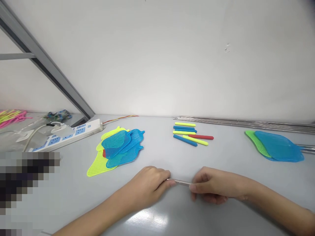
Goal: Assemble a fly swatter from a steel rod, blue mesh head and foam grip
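Note:
Low over the front of the grey table, a thin silver metal rod (182, 182) spans the gap between my two hands. My left hand (154, 183) is closed around its left part, thumb and fingers pressed together. The thumb and fingers of my right hand (211, 185) pinch the rod's other side. Both ends of the rod are hidden in my hands. Behind my left hand lies a pile of fly swatter heads (125, 147) in blue, yellow and a bit of red. Several coloured plastic handles (192, 132) lie beyond my hands, in yellow, blue and red.
Long metal rods (246, 123) lie along the wall at the back right. In front of them, blue and green swatter heads (279, 146) are stacked, with rods beside them. A white power strip (81, 131) with cables lies at left, near a grey metal frame (61, 75).

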`<state>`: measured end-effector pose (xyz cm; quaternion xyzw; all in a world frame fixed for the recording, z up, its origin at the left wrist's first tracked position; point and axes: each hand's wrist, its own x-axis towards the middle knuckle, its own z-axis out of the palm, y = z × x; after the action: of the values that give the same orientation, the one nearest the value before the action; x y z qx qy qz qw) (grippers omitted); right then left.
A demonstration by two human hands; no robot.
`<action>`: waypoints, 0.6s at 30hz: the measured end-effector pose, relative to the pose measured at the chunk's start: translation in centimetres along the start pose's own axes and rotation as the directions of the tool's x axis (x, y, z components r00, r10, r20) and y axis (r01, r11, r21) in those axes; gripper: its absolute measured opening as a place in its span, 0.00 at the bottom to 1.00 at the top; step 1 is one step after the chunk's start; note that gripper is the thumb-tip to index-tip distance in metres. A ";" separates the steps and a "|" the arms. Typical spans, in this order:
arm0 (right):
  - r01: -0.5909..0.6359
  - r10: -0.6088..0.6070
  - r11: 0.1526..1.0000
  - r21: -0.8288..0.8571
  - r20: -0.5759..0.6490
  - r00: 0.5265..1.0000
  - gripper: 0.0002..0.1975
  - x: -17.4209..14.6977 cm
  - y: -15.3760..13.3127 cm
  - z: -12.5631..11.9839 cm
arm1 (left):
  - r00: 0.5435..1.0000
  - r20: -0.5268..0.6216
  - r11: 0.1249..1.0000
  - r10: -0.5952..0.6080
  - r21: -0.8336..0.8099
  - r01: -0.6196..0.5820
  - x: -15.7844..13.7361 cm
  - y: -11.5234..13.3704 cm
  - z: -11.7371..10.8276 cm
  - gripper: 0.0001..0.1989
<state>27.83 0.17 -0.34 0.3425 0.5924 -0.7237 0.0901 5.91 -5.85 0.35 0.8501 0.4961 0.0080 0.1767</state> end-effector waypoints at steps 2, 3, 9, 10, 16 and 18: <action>0.010 -0.010 0.999 -0.032 0.005 1.000 0.17 0.0 0.0 -0.3 | 1.000 0.007 1.000 -0.009 -0.009 0.009 0.0 -0.1 0.0 0.20; 0.010 -0.010 0.999 -0.044 0.005 1.000 0.17 0.0 0.0 -0.4 | 1.000 0.010 1.000 -0.013 -0.014 0.013 0.0 -0.1 0.0 0.20; 0.009 -0.009 0.997 -0.080 0.002 1.000 0.16 -0.1 -0.2 -1.5 | 0.999 0.012 0.997 -0.036 -0.065 0.037 0.0 -0.2 -0.3 0.19; 0.002 -0.002 0.996 -0.089 0.002 1.000 0.16 -0.1 -0.2 -1.7 | 0.999 0.012 0.996 -0.042 -0.072 0.043 0.0 -0.3 -0.4 0.19; -0.052 0.050 0.986 -0.161 -0.014 0.999 0.20 -0.8 0.1 -3.1 | 0.994 -0.032 0.992 -0.102 -0.084 0.099 0.0 -0.9 -1.2 0.20; -0.036 0.034 0.988 -0.152 -0.012 0.999 0.20 -1.0 0.2 -3.3 | 0.989 -0.037 0.987 -0.141 -0.079 0.138 0.0 -1.2 -1.4 0.20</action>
<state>29.96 2.93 -0.12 0.3483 0.6402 -0.6730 0.1258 4.64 -4.96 1.33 0.8057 0.5571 0.0323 0.1985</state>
